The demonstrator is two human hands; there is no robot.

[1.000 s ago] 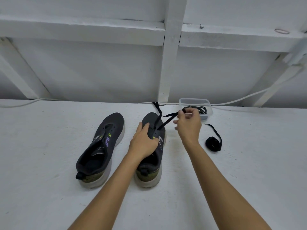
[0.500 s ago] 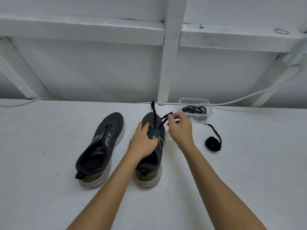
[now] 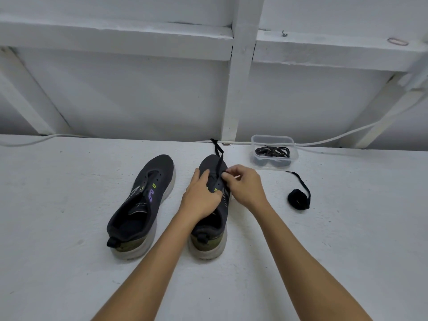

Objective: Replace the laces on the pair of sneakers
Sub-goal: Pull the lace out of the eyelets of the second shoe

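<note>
Reaching forward from the near edge of the bench [image 3: 69, 262], two bare forearms meet over the right shoe [image 3: 212, 205], which stands near the middle with its toe to the far edge. The left hand [image 3: 201, 197] rests on the shoe's tongue area, fingers curled down on it. The right hand [image 3: 245, 186] pinches the black lace [image 3: 217, 165] between thumb and fingertips, just beside the front eyelets. The lace runs from there over the toe to the far edge. The left shoe [image 3: 141, 205] stands beside it on the left, apart, without a lace. To the right lies a rolled black lace [image 3: 298, 199]. Farther, near the far edge, a clear plastic box [image 3: 294, 154] holds more dark laces [image 3: 273, 151].
</note>
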